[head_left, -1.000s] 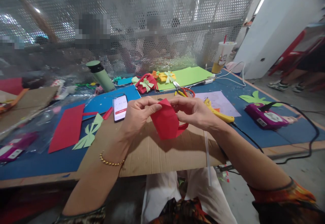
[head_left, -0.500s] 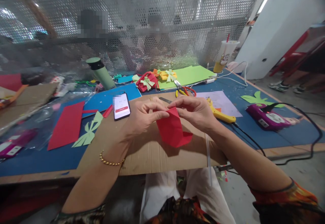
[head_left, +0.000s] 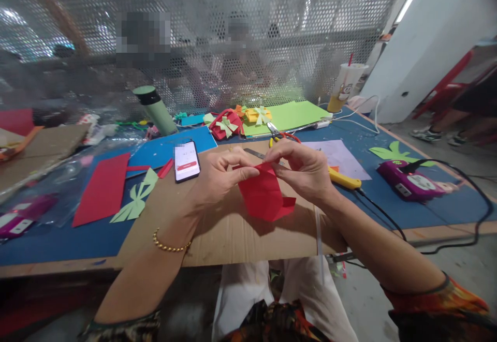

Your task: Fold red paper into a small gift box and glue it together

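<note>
A folded piece of red paper (head_left: 262, 197) hangs between my two hands above a brown cardboard sheet (head_left: 217, 243). My left hand (head_left: 223, 176) pinches its upper left edge between thumb and fingers. At its upper right edge, my right hand (head_left: 305, 171) closes thumb and forefinger on the paper. A flap of the paper sticks out at the lower right. Just behind the hands lie scissors (head_left: 274, 134), partly hidden, and a flat dark blade (head_left: 254, 153). To the right of my right hand lies a yellow glue gun (head_left: 345, 179), its front part covered by the hand.
A phone (head_left: 187, 161), a pale green paper bow (head_left: 136, 197) and a red sheet (head_left: 103, 189) lie on the left. Behind are a green bottle (head_left: 157, 112), finished paper pieces (head_left: 227, 124) and green sheets (head_left: 298, 114). A drink cup (head_left: 345, 88) and a corded purple power strip (head_left: 411, 180) stand right.
My right hand has shifted slightly up and right along the red paper's edge, and the paper has turned a little, showing a broader face. My left hand stays nearly in place.
</note>
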`<state>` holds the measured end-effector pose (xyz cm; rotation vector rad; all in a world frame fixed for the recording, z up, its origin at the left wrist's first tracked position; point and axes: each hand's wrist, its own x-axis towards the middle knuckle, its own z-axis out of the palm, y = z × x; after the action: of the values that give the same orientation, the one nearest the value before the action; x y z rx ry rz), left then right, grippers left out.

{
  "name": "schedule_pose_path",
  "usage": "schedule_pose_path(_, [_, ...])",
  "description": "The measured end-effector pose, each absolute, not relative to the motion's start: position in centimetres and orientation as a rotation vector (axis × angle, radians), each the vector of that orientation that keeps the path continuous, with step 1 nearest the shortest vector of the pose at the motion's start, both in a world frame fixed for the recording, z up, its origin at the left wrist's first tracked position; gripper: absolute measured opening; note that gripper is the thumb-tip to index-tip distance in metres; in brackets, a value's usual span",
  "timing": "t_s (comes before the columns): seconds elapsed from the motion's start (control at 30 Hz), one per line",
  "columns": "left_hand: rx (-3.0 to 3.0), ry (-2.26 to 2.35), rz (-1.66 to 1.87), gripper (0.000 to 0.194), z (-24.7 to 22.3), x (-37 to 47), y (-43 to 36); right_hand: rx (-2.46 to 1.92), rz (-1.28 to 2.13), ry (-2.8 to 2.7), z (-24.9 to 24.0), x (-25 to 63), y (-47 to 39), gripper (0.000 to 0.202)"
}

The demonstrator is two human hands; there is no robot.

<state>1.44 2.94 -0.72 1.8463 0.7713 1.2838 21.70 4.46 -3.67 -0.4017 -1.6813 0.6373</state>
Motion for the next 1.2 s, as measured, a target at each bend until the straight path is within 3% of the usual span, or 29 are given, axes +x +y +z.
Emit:
schedule_pose_path(0.27, [1.854, 0.727, 1.29, 0.028, -0.81, 1.52, 3.03, -0.397, 0.437, -1.788, -3.15, 22.02, 4.4, 0.021])
schedule_pose_path(0.53, [1.852, 0.791, 1.265, 0.031, -0.59, 1.4, 2.81, -0.387, 0.319, -1.799, -3.28, 21.99, 4.51, 0.01])
schedule_pose_path(1.2, [1.874, 0.771, 1.303, 0.028, -0.43, 1.42, 2.83, -0.374, 0.061, -1.836, -3.21, 22.09, 4.36, 0.014])
